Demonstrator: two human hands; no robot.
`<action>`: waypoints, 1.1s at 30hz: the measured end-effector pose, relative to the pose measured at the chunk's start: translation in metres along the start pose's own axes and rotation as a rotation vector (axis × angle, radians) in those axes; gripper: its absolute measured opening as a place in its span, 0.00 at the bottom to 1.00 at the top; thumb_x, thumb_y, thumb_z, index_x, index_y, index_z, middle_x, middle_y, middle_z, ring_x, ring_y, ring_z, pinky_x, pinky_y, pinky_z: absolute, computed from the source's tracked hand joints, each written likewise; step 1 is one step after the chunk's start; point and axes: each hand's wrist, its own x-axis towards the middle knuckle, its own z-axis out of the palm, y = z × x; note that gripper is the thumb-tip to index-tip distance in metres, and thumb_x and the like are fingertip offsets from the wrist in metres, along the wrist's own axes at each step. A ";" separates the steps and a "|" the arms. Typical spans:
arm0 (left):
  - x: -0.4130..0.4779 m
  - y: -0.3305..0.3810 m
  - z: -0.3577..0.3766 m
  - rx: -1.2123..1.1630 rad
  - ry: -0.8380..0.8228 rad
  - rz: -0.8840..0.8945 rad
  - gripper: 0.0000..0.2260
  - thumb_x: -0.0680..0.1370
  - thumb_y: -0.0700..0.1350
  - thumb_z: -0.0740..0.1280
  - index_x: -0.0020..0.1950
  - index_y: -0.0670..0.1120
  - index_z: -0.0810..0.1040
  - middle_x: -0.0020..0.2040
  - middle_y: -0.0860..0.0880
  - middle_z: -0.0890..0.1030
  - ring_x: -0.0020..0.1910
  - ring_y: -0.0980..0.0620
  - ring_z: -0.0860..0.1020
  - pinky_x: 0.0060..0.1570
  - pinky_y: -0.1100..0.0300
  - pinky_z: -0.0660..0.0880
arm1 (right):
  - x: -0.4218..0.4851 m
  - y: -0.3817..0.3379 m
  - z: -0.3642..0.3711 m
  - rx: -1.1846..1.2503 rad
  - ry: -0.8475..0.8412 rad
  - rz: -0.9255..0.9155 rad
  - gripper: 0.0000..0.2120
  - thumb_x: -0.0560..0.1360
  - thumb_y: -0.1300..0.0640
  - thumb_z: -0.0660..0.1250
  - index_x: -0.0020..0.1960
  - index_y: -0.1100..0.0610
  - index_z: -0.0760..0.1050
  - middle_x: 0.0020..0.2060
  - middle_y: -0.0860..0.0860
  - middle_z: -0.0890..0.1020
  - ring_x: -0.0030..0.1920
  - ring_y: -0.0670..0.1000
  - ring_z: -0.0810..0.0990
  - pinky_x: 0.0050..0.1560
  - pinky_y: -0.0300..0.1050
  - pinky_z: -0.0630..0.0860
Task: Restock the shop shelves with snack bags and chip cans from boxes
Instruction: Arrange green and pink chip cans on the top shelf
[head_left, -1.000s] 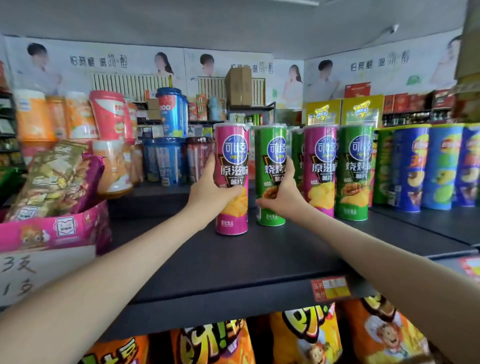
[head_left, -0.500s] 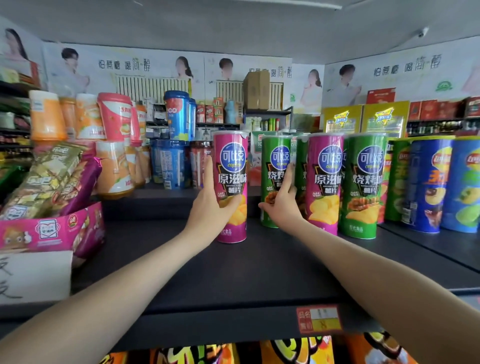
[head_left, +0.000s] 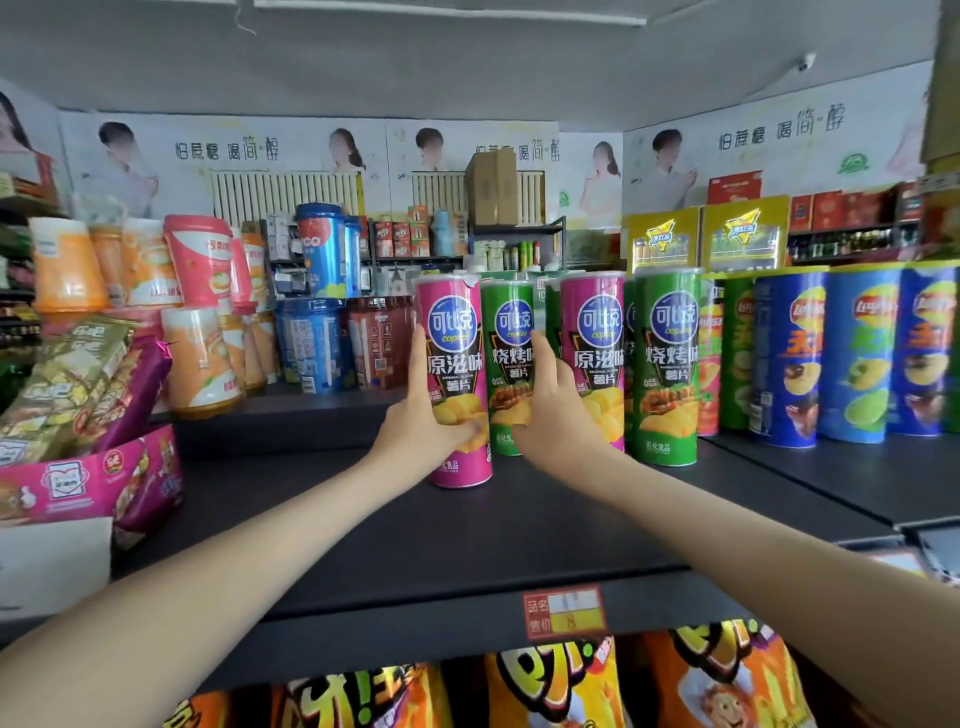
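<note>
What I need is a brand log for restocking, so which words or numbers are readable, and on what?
"可比克", "原滋味", "薯片": near pink can.
"可比克", "烧烤味", "薯片": green can beside it.
"Lay's": blue can.
"怕蔗糖 喝简醇": poster.
"品名", "售价": price tag; its name and price are blurred.
Too blurred to read: small print on the cans, yellow boxes.

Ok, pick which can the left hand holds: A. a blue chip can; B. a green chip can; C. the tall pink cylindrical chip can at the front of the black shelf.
C: the left hand curls its thumb across the tall pink cylindrical chip can, upright on the black shelf; the right hand holds the green chip can behind.
</note>
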 end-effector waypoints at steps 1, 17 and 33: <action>0.001 0.004 0.005 -0.015 -0.023 0.005 0.52 0.74 0.46 0.75 0.75 0.65 0.34 0.70 0.51 0.72 0.58 0.52 0.75 0.55 0.59 0.71 | -0.005 0.000 -0.007 0.009 0.002 -0.018 0.44 0.73 0.69 0.64 0.78 0.52 0.41 0.73 0.56 0.58 0.67 0.58 0.69 0.55 0.41 0.68; 0.009 0.024 0.052 -0.036 -0.050 0.029 0.49 0.76 0.44 0.72 0.76 0.62 0.33 0.68 0.49 0.73 0.55 0.54 0.74 0.52 0.60 0.70 | -0.020 0.074 -0.041 -0.134 0.352 0.065 0.37 0.67 0.67 0.72 0.72 0.66 0.59 0.63 0.63 0.68 0.62 0.61 0.65 0.57 0.37 0.54; -0.017 0.044 0.058 -0.014 -0.015 -0.064 0.48 0.75 0.45 0.71 0.76 0.66 0.37 0.67 0.42 0.69 0.58 0.46 0.74 0.56 0.54 0.76 | -0.031 0.058 -0.047 -0.073 0.173 0.138 0.37 0.69 0.69 0.70 0.73 0.64 0.56 0.65 0.63 0.68 0.64 0.63 0.67 0.62 0.48 0.63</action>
